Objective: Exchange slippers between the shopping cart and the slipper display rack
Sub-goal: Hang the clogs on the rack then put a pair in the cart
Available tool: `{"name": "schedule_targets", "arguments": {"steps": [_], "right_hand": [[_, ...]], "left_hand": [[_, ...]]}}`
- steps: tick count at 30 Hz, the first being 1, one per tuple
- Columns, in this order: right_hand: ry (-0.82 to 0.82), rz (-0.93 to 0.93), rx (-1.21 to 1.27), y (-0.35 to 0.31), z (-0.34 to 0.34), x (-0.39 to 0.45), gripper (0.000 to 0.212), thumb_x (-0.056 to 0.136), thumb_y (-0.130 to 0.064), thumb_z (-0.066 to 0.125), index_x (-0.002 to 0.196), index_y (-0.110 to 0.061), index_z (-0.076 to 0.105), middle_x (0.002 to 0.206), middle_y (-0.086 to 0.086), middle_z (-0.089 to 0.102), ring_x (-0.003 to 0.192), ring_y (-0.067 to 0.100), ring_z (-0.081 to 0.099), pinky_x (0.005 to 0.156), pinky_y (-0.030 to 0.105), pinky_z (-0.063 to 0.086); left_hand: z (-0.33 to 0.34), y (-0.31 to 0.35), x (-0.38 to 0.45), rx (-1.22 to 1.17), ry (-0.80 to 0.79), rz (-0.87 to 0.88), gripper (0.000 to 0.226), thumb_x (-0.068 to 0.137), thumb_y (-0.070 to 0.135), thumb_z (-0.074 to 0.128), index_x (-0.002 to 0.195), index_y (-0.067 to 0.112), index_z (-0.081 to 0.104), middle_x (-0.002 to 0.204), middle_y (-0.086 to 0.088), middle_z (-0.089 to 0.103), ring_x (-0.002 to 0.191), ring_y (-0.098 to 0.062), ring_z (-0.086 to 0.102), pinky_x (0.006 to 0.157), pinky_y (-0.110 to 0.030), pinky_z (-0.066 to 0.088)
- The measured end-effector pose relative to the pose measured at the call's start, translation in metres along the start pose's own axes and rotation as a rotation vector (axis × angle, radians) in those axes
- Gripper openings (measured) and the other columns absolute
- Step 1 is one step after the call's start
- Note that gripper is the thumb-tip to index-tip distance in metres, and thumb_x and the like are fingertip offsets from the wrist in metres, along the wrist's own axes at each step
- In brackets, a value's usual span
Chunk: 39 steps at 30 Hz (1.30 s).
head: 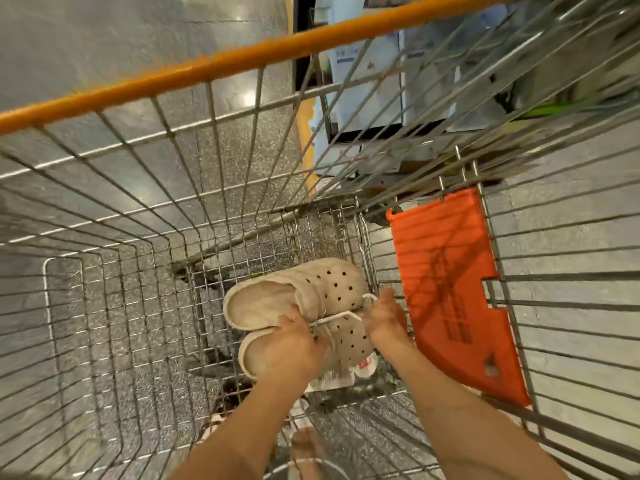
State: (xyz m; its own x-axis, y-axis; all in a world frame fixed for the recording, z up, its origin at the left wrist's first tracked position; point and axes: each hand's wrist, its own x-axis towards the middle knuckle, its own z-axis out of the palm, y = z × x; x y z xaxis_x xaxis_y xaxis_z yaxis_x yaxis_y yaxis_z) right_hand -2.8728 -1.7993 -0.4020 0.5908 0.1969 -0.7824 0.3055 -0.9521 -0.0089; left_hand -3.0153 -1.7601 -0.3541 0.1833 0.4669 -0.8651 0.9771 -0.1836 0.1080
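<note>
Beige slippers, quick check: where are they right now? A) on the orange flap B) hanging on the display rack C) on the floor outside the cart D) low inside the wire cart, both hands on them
D: the beige slippers sit low inside the wire cart, with the left hand and right hand gripping them beside the orange flap.

Below us we see a speckled grey floor (pixel 104 46), glossy, with a bright glare spot on it. Past the wire mesh stands a stack of pale boxes (pixel 367 84) — blurred, with print we cannot read. A yellow strip (pixel 306 133) runs down beside them (its lower end lost behind the mesh). A green streak (pixel 568 107) shows at far right.
</note>
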Motion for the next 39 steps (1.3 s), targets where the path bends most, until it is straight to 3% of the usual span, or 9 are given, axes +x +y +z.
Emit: {"name": "schedule_targets", "arguments": {"steps": [5, 9, 17, 22, 28, 32, 34, 37, 39], "right_hand": [[-0.003, -0.079, -0.066, 0.005, -0.019, -0.033, 0.054, 0.095, -0.016, 0.039, 0.144, -0.014, 0.016, 0.128, 0.016, 0.054, 0.118, 0.033, 0.052, 0.095, 0.04, 0.043], [-0.004, -0.272, -0.242, 0.008, -0.035, -0.068, 0.056, 0.09, -0.004, 0.037, 0.143, -0.009, 0.019, 0.12, 0.016, 0.06, 0.112, 0.031, 0.057, 0.092, 0.04, 0.049], [0.318, -0.645, -0.614, 0.004, -0.061, -0.156, 0.054, 0.086, -0.002, 0.037, 0.139, -0.004, 0.025, 0.128, 0.015, 0.054, 0.118, 0.029, 0.053, 0.105, 0.038, 0.031], [0.434, -0.562, -0.595, 0.019, -0.084, -0.217, 0.061, 0.088, -0.005, 0.038, 0.145, -0.003, 0.014, 0.131, 0.013, 0.054, 0.122, 0.028, 0.049, 0.108, 0.04, 0.026], [0.647, -0.38, -0.415, 0.053, -0.139, -0.318, 0.045, 0.089, -0.009, 0.04, 0.134, -0.009, 0.032, 0.126, 0.01, 0.056, 0.12, 0.028, 0.049, 0.106, 0.038, 0.028], [1.017, -0.326, -0.291, 0.082, -0.178, -0.392, 0.05, 0.048, -0.019, 0.083, 0.094, -0.011, 0.064, 0.071, 0.004, 0.069, 0.069, 0.022, 0.067, 0.074, 0.031, 0.054], [1.089, -0.281, -0.306, 0.105, -0.192, -0.425, 0.058, 0.018, -0.023, 0.086, 0.073, -0.014, 0.068, 0.046, 0.002, 0.061, 0.044, 0.017, 0.061, 0.054, 0.024, 0.053], [1.233, -0.163, -0.339, 0.141, -0.217, -0.488, 0.053, 0.022, -0.033, 0.086, 0.068, -0.015, 0.066, 0.041, 0.001, 0.057, 0.039, 0.014, 0.058, 0.054, 0.02, 0.05], [1.35, -0.096, -0.348, 0.171, -0.227, -0.538, 0.053, 0.025, -0.032, 0.086, 0.071, -0.016, 0.065, 0.04, 0.0, 0.055, 0.037, 0.015, 0.055, 0.053, 0.02, 0.049]], "left_hand": [[0.003, -0.01, -0.016, 0.033, -0.017, -0.041, 0.073, 0.094, 0.043, 0.032, 0.148, 0.001, 0.004, 0.132, -0.011, 0.053, 0.114, -0.027, 0.057, 0.089, -0.036, 0.048], [-0.015, -0.025, -0.034, 0.018, -0.033, -0.039, 0.05, 0.094, 0.035, 0.04, 0.133, 0.004, 0.038, 0.121, -0.007, 0.062, 0.11, -0.025, 0.061, 0.088, -0.035, 0.051], [-0.059, -0.052, -0.09, -0.009, -0.09, 0.055, 0.033, 0.092, 0.034, 0.041, 0.116, 0.017, 0.057, 0.11, 0.0, 0.063, 0.098, -0.018, 0.06, 0.083, -0.029, 0.048], [-0.077, -0.062, -0.132, -0.021, -0.149, 0.195, 0.042, 0.09, 0.041, 0.043, 0.121, 0.015, 0.056, 0.121, -0.004, 0.063, 0.107, -0.02, 0.061, 0.092, -0.032, 0.049], [-0.116, -0.049, -0.225, -0.067, -0.018, 0.409, 0.049, 0.096, 0.038, 0.042, 0.138, 0.012, 0.04, 0.139, -0.007, 0.05, 0.114, -0.017, 0.053, 0.097, -0.024, 0.041], [-0.122, -0.018, -0.291, -0.115, -0.007, 0.623, 0.061, 0.097, 0.039, 0.042, 0.147, 0.012, 0.023, 0.146, -0.009, 0.04, 0.127, -0.021, 0.046, 0.103, -0.025, 0.036], [-0.118, 0.003, -0.322, -0.241, 0.018, 0.688, 0.055, 0.094, 0.039, 0.049, 0.136, 0.004, 0.041, 0.137, -0.017, 0.049, 0.126, -0.029, 0.048, 0.104, -0.03, 0.038], [-0.104, 0.032, -0.372, -0.491, 0.005, 0.834, 0.038, 0.09, 0.044, 0.053, 0.104, 0.009, 0.063, 0.087, -0.012, 0.068, 0.083, -0.027, 0.063, 0.076, -0.035, 0.05], [-0.093, 0.05, -0.41, -0.542, -0.042, 0.952, 0.039, 0.09, 0.042, 0.054, 0.107, 0.008, 0.061, 0.086, -0.018, 0.066, 0.079, -0.03, 0.065, 0.069, -0.041, 0.052]]}}
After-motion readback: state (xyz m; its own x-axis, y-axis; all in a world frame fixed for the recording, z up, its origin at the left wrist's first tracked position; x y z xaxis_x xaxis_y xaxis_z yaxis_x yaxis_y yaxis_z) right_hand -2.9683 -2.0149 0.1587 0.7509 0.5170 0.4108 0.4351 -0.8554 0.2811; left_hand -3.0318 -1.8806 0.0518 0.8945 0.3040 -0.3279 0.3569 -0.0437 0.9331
